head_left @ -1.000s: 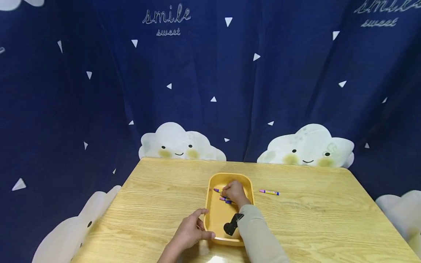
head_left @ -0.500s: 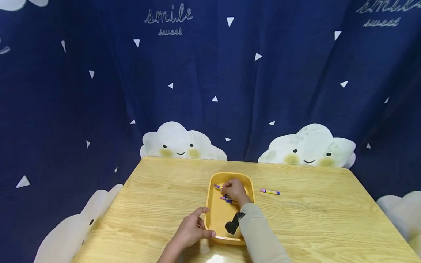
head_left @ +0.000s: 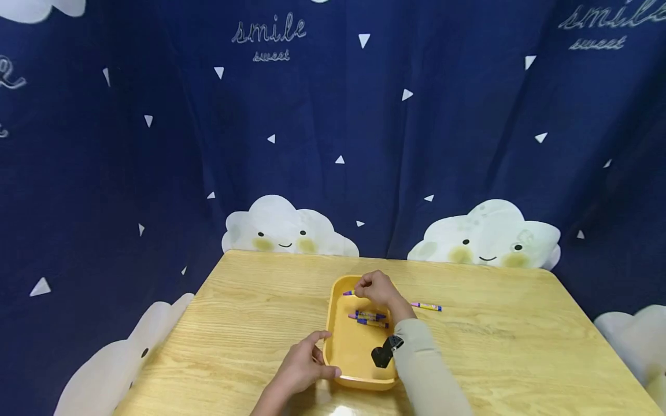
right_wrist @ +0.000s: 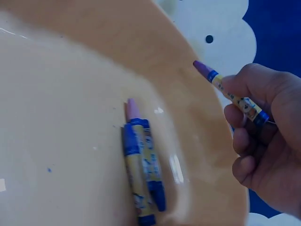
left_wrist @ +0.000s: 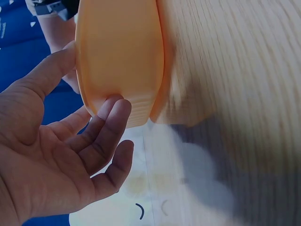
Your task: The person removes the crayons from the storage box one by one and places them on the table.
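Note:
My right hand (head_left: 377, 287) pinches a purple-tipped crayon (right_wrist: 237, 100) with a yellow printed wrapper, between thumb and fingers. It is raised above the far end of a yellow-orange tray (head_left: 333, 341). Inside the tray lies a small group of crayons (head_left: 373, 323) side by side; a pink-tipped crayon (right_wrist: 149, 150) and a blue-ended crayon (right_wrist: 136, 183) show close up in the right wrist view. My left hand (head_left: 302, 364) holds the tray's near left side. Its thumb is at the rim and its curled fingers touch the outer wall, as the left wrist view shows.
Just right of the tray, a pink-tipped crayon (head_left: 428, 306) lies on the wooden table (head_left: 499, 335). Behind the table's far edge hangs a dark blue curtain (head_left: 322, 115) with white clouds and triangles.
The right hand has drawn back and lifted toward the tray's far right with the purple-tipped crayon, uncovering the crayons below it. The left hand stays at the tray's side.

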A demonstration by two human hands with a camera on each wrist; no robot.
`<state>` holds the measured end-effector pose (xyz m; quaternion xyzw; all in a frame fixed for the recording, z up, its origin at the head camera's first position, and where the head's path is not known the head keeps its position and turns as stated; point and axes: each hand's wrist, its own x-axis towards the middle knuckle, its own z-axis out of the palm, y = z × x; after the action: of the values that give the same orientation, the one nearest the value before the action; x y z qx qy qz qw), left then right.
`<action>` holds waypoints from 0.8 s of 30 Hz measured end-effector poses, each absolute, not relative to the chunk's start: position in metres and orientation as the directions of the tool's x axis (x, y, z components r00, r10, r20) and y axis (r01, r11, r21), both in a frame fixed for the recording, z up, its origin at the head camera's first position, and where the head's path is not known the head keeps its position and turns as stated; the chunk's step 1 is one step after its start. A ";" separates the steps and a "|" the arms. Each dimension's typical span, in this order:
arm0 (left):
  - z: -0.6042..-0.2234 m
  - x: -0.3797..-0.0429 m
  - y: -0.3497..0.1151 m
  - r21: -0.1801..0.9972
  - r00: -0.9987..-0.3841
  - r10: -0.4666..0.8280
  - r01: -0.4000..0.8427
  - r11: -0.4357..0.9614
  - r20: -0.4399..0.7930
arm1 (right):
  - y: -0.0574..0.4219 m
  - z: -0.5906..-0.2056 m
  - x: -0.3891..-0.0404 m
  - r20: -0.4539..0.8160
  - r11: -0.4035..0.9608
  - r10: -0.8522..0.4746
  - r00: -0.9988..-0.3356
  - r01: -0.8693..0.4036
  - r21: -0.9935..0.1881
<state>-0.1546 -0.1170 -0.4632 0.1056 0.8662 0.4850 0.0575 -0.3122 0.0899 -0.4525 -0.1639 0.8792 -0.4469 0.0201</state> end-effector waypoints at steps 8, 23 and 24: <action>-0.463 -0.157 -0.119 0.862 -0.970 0.244 0.115 0.495 -0.011 | 0.095 -0.439 -0.314 0.182 0.522 -0.342 -0.922 -0.347 -0.779; -0.464 -0.156 -0.116 0.861 -0.970 0.243 0.113 0.496 -0.012 | 0.122 -0.429 -0.295 0.148 0.582 -0.357 -0.922 -0.344 -0.737; -0.464 -0.156 -0.116 0.859 -0.970 0.242 0.115 0.498 -0.010 | 0.125 -0.429 -0.294 0.159 0.578 -0.367 -0.916 -0.359 -0.733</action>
<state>-0.1558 -0.1163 -0.4640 0.1035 0.8632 0.4900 0.0648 -0.2942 0.1252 -0.4286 -0.2043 0.8883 -0.4112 0.0050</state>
